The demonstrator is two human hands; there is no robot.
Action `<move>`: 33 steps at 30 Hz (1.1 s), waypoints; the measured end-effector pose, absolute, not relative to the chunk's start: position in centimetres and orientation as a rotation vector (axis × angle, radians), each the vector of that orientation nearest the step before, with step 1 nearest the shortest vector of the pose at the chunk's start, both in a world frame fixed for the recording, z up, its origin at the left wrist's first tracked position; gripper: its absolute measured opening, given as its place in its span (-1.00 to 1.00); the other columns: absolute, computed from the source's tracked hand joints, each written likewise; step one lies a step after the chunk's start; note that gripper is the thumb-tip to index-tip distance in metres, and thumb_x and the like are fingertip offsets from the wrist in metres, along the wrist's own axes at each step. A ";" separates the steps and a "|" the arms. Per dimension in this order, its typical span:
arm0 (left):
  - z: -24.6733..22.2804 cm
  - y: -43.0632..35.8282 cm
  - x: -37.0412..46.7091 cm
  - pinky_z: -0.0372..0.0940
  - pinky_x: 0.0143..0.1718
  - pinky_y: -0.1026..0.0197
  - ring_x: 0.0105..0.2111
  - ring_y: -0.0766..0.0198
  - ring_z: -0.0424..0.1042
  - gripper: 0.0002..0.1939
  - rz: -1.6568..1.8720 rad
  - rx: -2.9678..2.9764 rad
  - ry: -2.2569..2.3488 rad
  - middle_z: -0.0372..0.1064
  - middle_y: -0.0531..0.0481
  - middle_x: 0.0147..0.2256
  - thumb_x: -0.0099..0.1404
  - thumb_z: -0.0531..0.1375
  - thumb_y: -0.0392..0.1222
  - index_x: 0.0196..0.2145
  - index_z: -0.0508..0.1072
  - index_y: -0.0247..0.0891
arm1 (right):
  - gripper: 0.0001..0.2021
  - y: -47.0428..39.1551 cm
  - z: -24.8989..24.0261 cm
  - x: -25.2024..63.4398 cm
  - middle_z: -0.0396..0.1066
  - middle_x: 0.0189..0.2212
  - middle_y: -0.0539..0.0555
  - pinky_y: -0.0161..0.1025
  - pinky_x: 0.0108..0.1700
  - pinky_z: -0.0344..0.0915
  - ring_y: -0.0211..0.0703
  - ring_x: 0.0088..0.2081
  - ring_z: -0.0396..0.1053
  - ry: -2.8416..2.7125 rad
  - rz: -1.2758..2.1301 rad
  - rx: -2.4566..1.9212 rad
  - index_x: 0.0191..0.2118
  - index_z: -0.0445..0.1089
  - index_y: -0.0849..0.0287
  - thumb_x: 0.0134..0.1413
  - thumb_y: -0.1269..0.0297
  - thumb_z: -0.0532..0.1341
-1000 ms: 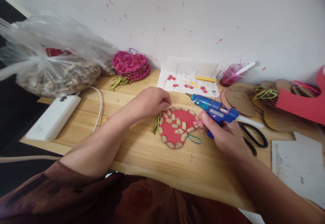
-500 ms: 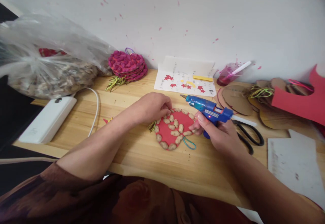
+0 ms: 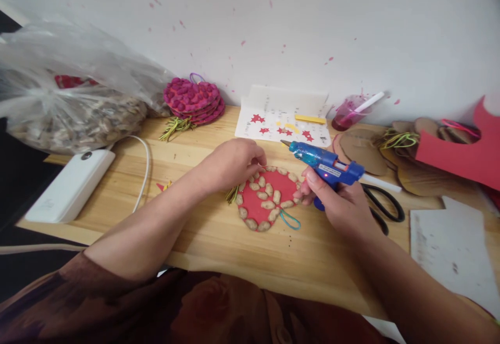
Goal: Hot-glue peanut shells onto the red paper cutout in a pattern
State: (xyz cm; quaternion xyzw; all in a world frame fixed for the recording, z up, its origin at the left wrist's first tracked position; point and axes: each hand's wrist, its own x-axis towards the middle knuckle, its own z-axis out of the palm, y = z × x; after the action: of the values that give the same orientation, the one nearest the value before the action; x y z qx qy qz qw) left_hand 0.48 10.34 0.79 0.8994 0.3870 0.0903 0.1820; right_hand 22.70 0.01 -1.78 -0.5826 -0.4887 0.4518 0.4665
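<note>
A red heart-shaped piece (image 3: 258, 207) lies on the table, edged with peanuts (image 3: 267, 205) and with more set in a leaf-like pattern inside. A teal cord loop (image 3: 291, 221) sticks out at its lower right, and a green tassel (image 3: 232, 194) at its left. My left hand (image 3: 238, 163) is at the heart's upper left rim, fingers bent together and pressed down; whatever they pinch is hidden. My right hand (image 3: 336, 198) grips a blue hot glue gun (image 3: 326, 164), its nozzle pointing left above the table, and its fingertips reach the heart's right rim.
Left stand a plastic bag of peanuts (image 3: 82, 120) and a white power bank (image 3: 70, 185) with a cable. Behind are stacked magenta pieces (image 3: 193, 99), paper with red stars (image 3: 281, 125) and a cup (image 3: 347, 112). Scissors (image 3: 385, 206) and cardboard (image 3: 453, 250) lie right.
My right hand has shifted the glue gun slightly to the right. My left hand stays at the heart's rim, and the whole view has moved a little.
</note>
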 end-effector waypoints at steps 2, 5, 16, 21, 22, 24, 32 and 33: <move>0.7 10.2 0.6 0.30 -0.18 0.20 -0.25 0.19 0.47 -0.83 0.256 2.564 1.074 0.54 -0.05 -0.28 0.33 0.20 -0.25 -0.25 0.62 -0.21 | -0.69 0.0 -1.9 22.7 0.51 -0.50 0.02 -0.26 -0.42 0.45 -0.17 -0.46 0.50 -1.195 1.104 -1.433 -0.33 0.46 0.11 0.15 -0.04 0.33; 0.4 10.2 0.7 0.29 -0.21 0.20 -0.26 0.19 0.46 -0.84 0.236 2.598 1.066 0.53 -0.05 -0.28 0.33 0.20 -0.24 -0.25 0.62 -0.21 | -0.69 0.0 -1.9 22.6 0.51 -0.50 0.01 -0.27 -0.43 0.45 -0.18 -0.46 0.50 -1.180 1.111 -1.438 -0.32 0.46 0.12 0.14 -0.05 0.34; 0.0 10.3 0.7 0.27 -0.21 0.17 -0.25 0.16 0.45 -0.84 0.205 2.633 1.070 0.53 -0.06 -0.28 0.34 0.20 -0.22 -0.26 0.60 -0.22 | -0.68 -0.1 -1.4 22.4 0.49 -0.51 0.02 -0.26 -0.43 0.45 -0.16 -0.45 0.51 -1.192 1.116 -1.415 -0.35 0.45 0.13 0.14 -0.05 0.34; 0.0 10.2 0.9 0.27 -0.22 0.19 -0.24 0.17 0.46 -0.83 0.176 2.636 1.085 0.53 -0.06 -0.26 0.35 0.18 -0.24 -0.25 0.61 -0.22 | -0.68 -0.1 -1.5 22.4 0.48 -0.51 0.02 -0.27 -0.43 0.46 -0.18 -0.45 0.51 -1.193 1.117 -1.424 -0.36 0.45 0.13 0.15 -0.04 0.33; 0.1 10.2 1.0 0.28 -0.21 0.19 -0.24 0.17 0.47 -0.82 0.172 2.641 1.088 0.53 -0.06 -0.26 0.35 0.17 -0.24 -0.25 0.60 -0.22 | -0.68 -0.1 -1.5 22.4 0.48 -0.51 0.02 -0.27 -0.43 0.46 -0.17 -0.45 0.51 -1.193 1.114 -1.429 -0.37 0.45 0.14 0.15 -0.04 0.33; 0.1 10.1 1.0 0.28 -0.21 0.19 -0.22 0.16 0.47 -0.81 0.159 2.650 1.090 0.53 -0.06 -0.25 0.37 0.16 -0.23 -0.25 0.60 -0.22 | -0.69 -0.1 -1.5 22.4 0.48 -0.51 0.02 -0.27 -0.44 0.45 -0.17 -0.45 0.51 -1.197 1.111 -1.427 -0.36 0.45 0.13 0.15 -0.03 0.33; 0.5 10.0 1.1 0.30 -0.19 0.15 -0.18 0.10 0.47 -0.80 0.106 2.678 1.087 0.51 -0.10 -0.22 0.39 0.14 -0.24 -0.23 0.59 -0.24 | -0.70 0.0 -1.5 22.3 0.49 -0.50 0.01 -0.27 -0.44 0.46 -0.18 -0.45 0.51 -1.204 1.109 -1.428 -0.35 0.45 0.12 0.15 -0.03 0.34; 0.6 10.0 1.2 0.31 -0.17 0.14 -0.18 0.10 0.47 -0.81 0.121 2.673 1.085 0.51 -0.10 -0.23 0.39 0.15 -0.24 -0.24 0.59 -0.24 | -0.70 0.0 -1.5 22.3 0.49 -0.51 0.01 -0.28 -0.44 0.46 -0.18 -0.45 0.51 -1.199 1.109 -1.427 -0.36 0.45 0.12 0.14 -0.03 0.34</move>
State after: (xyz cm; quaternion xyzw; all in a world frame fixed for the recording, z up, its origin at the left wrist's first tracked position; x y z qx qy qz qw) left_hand 1.15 10.02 0.55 0.9183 0.3728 0.0415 0.1267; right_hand 22.32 -0.04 -1.48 -0.5815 -0.4888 0.4522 0.4673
